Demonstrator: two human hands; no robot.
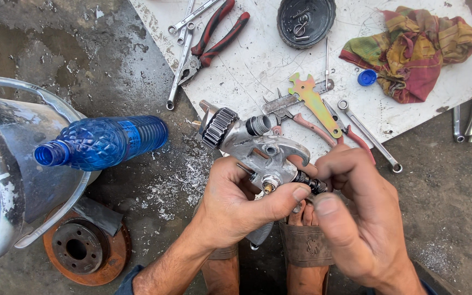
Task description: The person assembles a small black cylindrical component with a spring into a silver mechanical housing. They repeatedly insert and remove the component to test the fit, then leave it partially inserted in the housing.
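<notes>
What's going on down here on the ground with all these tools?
A person crouched on the concrete is working on a metal spray gun. The left hand grips its body, while the right hand pinches a small dark knob at its rear. Beside them a blue plastic bottle lies uncapped against a metal bucket. On a white board beyond lie pliers, wrenches, a yellow flat spanner and a colourful rag.

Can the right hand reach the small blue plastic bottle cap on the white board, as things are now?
Probably not at once: the right hand is busy pinching a dark knob on the metal spray gun. The small blue plastic bottle cap lies uncovered beside the crumpled multicoloured cloth.
</notes>
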